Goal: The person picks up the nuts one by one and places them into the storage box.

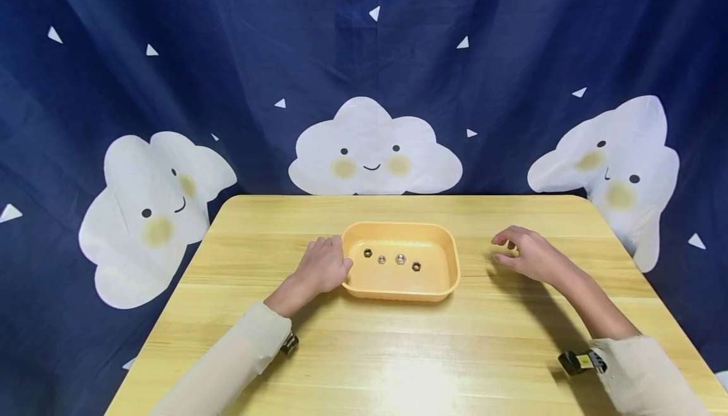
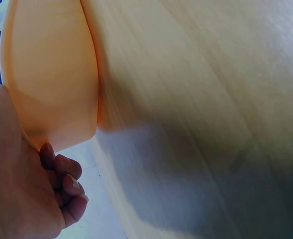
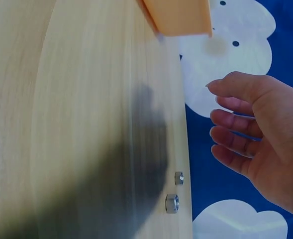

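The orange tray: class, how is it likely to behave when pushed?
The tray probably slides rather than tips, being low and wide. It seems stiff: its walls show a smooth, even shape. The four nuts, lying apart inside, may shift.

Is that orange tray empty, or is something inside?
Not empty: the head view shows four small nuts inside the tray.

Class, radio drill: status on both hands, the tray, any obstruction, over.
Left hand grips tray; right hand empty, above table. Four nuts in tray, two loose nuts on table. No obstruction visible.
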Available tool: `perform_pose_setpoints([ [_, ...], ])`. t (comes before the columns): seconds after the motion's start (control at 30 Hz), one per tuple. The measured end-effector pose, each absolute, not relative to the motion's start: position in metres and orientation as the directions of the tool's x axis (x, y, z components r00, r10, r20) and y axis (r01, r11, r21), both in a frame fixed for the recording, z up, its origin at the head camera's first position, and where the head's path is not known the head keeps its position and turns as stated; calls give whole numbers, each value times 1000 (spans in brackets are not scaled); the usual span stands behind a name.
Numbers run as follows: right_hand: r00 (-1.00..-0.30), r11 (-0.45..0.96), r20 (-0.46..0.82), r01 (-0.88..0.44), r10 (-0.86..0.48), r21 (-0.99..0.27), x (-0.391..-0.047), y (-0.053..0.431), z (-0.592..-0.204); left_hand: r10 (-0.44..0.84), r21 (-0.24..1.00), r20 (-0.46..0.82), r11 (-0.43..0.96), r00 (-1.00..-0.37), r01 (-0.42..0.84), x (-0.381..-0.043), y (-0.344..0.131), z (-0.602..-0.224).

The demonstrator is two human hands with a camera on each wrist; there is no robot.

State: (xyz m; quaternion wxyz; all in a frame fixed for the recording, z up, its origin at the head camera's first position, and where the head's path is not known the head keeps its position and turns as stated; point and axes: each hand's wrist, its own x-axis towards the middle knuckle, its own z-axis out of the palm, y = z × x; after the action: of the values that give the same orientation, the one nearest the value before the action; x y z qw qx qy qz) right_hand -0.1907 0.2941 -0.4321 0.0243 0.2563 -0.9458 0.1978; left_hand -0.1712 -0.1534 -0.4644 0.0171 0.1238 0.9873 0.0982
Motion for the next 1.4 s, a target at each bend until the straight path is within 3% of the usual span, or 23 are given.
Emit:
perform_pose_setpoints([
  [1.4,-927,846,-4,-340,-375,-411,-193,344,-450,252,179,23,951,-968,252,-172,-153,-464],
])
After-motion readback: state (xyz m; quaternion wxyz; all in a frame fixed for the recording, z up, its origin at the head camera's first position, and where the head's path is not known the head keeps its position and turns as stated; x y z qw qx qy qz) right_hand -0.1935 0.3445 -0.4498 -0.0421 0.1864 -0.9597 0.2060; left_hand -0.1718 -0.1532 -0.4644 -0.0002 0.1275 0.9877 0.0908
